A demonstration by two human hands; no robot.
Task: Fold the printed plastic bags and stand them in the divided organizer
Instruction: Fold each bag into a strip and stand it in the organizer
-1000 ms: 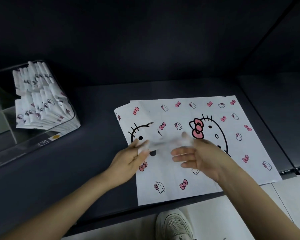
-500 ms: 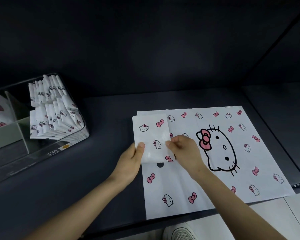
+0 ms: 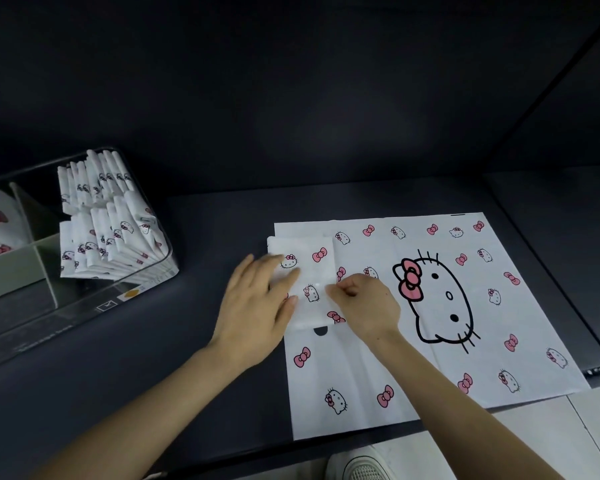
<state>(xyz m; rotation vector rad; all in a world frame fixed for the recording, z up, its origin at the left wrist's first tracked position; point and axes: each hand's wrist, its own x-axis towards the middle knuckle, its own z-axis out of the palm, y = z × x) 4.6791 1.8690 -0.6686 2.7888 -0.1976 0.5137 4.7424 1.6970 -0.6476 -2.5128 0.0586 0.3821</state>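
A small folded bag [image 3: 309, 268], white with pink bows and cat faces, lies on the left part of a flat stack of the same printed bags [image 3: 440, 306]. My left hand [image 3: 257, 306] lies flat with straight fingers pressing on the folded bag's left side. At its right edge, my right hand [image 3: 361, 303] has curled fingers that pinch the bag. The clear divided organizer [image 3: 84, 306] stands at the left, with several folded bags [image 3: 108, 220] upright in its right compartment.
The dark table [image 3: 205, 393] runs to a front edge, below which a white shoe [image 3: 361, 469] and pale floor show. A dark wall rises behind. A seam in the surface runs along the right.
The folded bag has been laid down onto the stack. My left hand went from gripping its left edge to pressing flat on it. My right hand stays at the right edge.
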